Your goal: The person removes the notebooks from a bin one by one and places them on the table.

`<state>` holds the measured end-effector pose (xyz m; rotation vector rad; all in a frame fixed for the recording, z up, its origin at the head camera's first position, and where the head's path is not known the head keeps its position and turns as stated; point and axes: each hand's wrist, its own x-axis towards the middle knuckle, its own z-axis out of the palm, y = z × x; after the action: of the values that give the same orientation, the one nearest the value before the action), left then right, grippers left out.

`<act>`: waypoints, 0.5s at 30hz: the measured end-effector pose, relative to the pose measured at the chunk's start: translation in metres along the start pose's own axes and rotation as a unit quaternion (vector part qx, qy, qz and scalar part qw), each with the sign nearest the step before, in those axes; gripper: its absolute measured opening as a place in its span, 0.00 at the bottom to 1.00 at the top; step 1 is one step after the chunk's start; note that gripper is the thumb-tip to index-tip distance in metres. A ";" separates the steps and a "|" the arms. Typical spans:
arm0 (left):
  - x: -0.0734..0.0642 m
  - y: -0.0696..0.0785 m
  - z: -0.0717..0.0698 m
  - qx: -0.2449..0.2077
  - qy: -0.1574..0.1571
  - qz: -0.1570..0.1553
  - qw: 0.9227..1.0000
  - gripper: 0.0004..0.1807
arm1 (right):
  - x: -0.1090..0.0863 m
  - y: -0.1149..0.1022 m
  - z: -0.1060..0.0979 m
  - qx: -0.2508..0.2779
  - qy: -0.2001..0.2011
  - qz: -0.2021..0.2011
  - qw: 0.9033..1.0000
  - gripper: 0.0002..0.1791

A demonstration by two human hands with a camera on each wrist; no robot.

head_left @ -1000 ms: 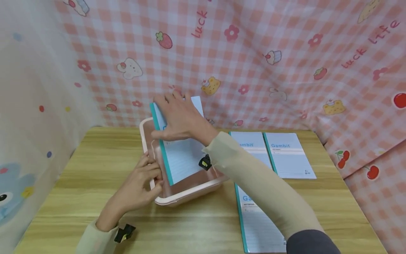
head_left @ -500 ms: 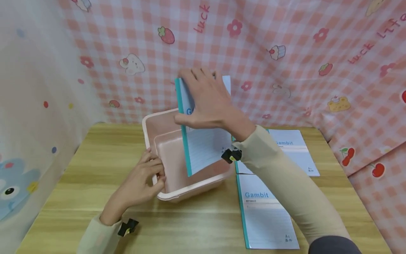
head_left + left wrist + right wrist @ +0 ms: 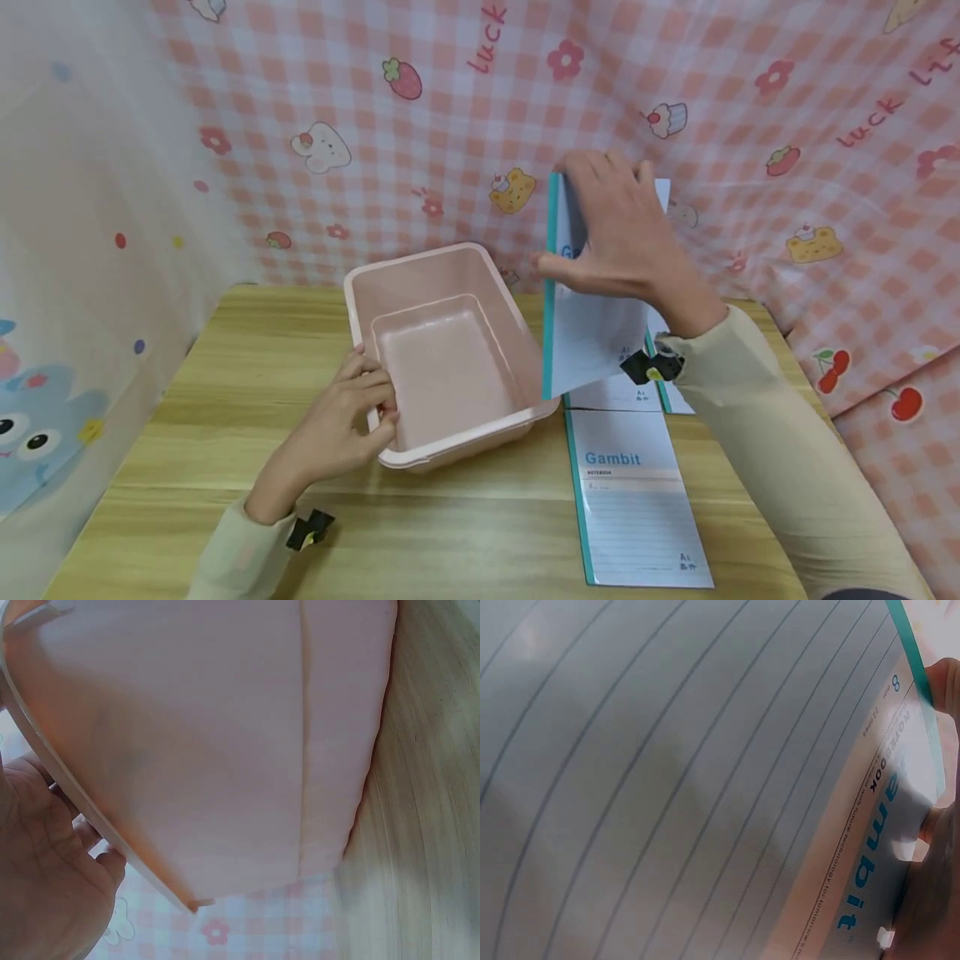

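My right hand [image 3: 622, 233] grips a white notebook [image 3: 592, 333] with a teal spine by its upper part, thumb at the spine edge and fingers over the top. It is held upright to the right of the pink plastic bin [image 3: 450, 442], overlapping notebooks on the table. The right wrist view is filled by its ruled cover [image 3: 667, 787] with "Gambit" lettering. My left hand [image 3: 341, 425] holds the left rim of the bin, fingers curled over it; the left wrist view shows the hand [image 3: 52, 855] at the rim beside the bin's outer wall [image 3: 195, 765]. The bin's inside is bare.
A Gambit notebook [image 3: 637, 517] lies flat at the front right of the wooden table [image 3: 450, 542]. Behind it lie two more, partly hidden by the held notebook and right arm. A pink checked cloth [image 3: 450, 125] hangs along the back.
My right hand has lifted the notebook out of the bin and carried it right, beyond the bin's right rim. The left hand stays on the rim. The view has shifted slightly.
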<state>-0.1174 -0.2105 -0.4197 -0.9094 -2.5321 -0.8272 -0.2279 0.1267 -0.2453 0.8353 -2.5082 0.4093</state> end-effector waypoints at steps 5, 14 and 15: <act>-0.001 0.000 -0.001 -0.001 0.002 0.002 1.000 0.11 | -0.020 0.025 -0.006 -0.015 -0.019 0.033 0.999 0.40; 0.000 0.000 0.000 0.005 -0.004 0.000 1.000 0.10 | -0.064 0.066 -0.005 -0.033 -0.057 0.079 0.995 0.42; 0.000 0.000 0.000 0.004 -0.006 -0.001 1.000 0.10 | -0.070 0.070 -0.004 -0.033 -0.062 0.082 0.994 0.43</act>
<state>-0.1174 -0.2107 -0.4195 -0.9120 -2.5442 -0.8146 -0.2211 0.2165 -0.2865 0.6484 -2.7016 0.3340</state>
